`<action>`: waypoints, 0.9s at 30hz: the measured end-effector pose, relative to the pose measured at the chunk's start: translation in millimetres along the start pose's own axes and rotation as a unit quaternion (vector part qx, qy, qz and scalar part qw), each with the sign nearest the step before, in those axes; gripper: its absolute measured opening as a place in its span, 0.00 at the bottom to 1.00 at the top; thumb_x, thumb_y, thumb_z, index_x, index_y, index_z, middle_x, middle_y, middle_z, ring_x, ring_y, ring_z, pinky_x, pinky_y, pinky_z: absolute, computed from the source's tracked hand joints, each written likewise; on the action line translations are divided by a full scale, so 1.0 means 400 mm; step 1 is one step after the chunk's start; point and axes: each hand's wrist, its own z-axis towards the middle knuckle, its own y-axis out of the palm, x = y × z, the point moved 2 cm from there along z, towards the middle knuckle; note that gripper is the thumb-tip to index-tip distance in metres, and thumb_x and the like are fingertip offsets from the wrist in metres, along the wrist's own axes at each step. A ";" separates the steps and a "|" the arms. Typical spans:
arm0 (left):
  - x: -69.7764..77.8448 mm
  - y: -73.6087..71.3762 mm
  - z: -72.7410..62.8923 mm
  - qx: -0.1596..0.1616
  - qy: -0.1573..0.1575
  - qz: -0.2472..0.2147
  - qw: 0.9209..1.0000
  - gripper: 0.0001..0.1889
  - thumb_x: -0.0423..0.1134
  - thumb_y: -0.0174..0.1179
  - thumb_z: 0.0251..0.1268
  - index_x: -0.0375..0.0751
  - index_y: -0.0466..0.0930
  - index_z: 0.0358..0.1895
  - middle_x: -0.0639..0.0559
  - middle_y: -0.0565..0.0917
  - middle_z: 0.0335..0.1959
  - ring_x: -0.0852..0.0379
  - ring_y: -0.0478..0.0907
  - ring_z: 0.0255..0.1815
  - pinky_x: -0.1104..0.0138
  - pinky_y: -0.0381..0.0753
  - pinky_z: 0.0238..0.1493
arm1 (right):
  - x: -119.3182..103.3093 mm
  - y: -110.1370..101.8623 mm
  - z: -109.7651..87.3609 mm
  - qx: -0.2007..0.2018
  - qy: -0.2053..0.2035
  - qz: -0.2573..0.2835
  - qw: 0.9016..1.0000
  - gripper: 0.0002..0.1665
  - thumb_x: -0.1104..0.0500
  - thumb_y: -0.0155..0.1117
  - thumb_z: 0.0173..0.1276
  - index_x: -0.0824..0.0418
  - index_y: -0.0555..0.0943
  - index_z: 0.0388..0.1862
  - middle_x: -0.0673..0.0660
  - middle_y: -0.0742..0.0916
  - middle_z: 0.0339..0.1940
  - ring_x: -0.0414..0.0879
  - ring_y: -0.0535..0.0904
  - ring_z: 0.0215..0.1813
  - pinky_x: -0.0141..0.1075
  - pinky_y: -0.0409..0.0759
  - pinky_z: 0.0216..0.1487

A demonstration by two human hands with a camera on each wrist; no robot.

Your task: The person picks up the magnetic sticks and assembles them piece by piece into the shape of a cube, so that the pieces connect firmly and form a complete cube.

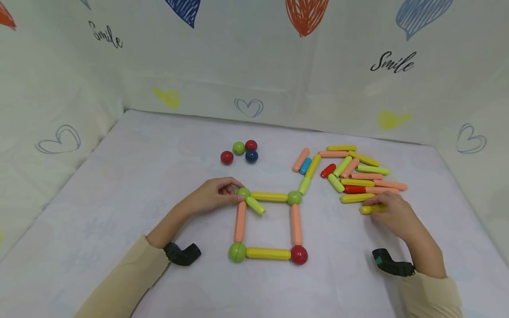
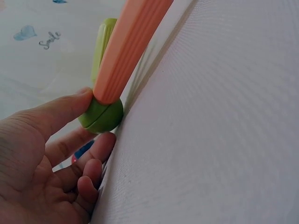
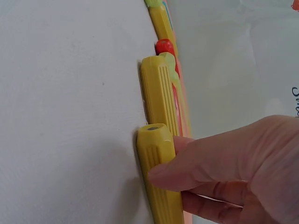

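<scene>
Head cam: yr L hand (image 1: 216, 194) pinches 1 green ball (image 1: 243, 193), far-left corner of a square (image 1: 268, 253) (4 balls (image 1: 299, 255), 4 long sticks (image 1: 296, 224)). Yr R hand (image 1: 394, 215) pinches 1 yellow stick (image 1: 370, 209) by the pile (image 1: 357, 182). Behind: 4 loose balls (image 1: 239, 149) (2 red, 1 green, 1 blue).

on the table (image 1: 119, 168), the frame (image 1: 268, 253) lies before the loose balls (image 1: 238, 148), with loose sticks (image 1: 358, 182) to its right and behind.
</scene>
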 end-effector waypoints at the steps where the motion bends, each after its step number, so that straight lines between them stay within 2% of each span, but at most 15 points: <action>1: 0.000 -0.001 0.000 0.000 0.000 0.000 1.000 0.17 0.46 0.63 0.58 0.47 0.78 0.50 0.52 0.76 0.31 0.56 0.69 0.32 0.69 0.68 0.33 | 0.001 0.001 0.001 0.002 -0.005 -0.006 1.000 0.14 0.67 0.59 0.58 0.70 0.80 0.43 0.74 0.76 0.52 0.67 0.66 0.53 0.61 0.67 0.46; 7: -0.003 -0.001 0.004 -0.002 0.003 0.002 1.000 0.17 0.46 0.63 0.58 0.47 0.78 0.50 0.52 0.76 0.31 0.56 0.69 0.32 0.69 0.68 0.33 | 0.007 0.006 0.006 0.003 -0.012 -0.022 1.000 0.12 0.68 0.62 0.57 0.69 0.80 0.41 0.71 0.80 0.45 0.63 0.71 0.45 0.59 0.68 0.42; 16: -0.005 0.000 0.006 -0.001 0.003 0.008 1.000 0.17 0.46 0.63 0.58 0.47 0.78 0.50 0.52 0.76 0.31 0.56 0.69 0.32 0.69 0.68 0.33 | -0.007 0.005 -0.002 -0.016 -0.023 -0.010 1.000 0.16 0.64 0.65 0.58 0.69 0.78 0.45 0.65 0.83 0.41 0.58 0.74 0.42 0.53 0.74 0.44; 23: -0.005 0.001 0.007 0.000 0.005 0.010 1.000 0.16 0.45 0.63 0.58 0.48 0.78 0.50 0.53 0.76 0.31 0.56 0.69 0.32 0.69 0.69 0.33 | -0.087 0.003 -0.016 -0.002 -0.071 0.011 0.997 0.22 0.61 0.68 0.58 0.65 0.78 0.51 0.57 0.81 0.38 0.50 0.74 0.41 0.32 0.74 0.37; 27: -0.006 0.002 0.008 0.000 0.006 0.007 1.000 0.16 0.45 0.63 0.58 0.48 0.78 0.50 0.53 0.76 0.31 0.56 0.69 0.32 0.70 0.68 0.33 | -0.144 0.019 -0.025 -0.006 -0.084 0.030 0.996 0.22 0.60 0.68 0.58 0.63 0.78 0.52 0.54 0.80 0.35 0.46 0.73 0.39 0.27 0.74 0.36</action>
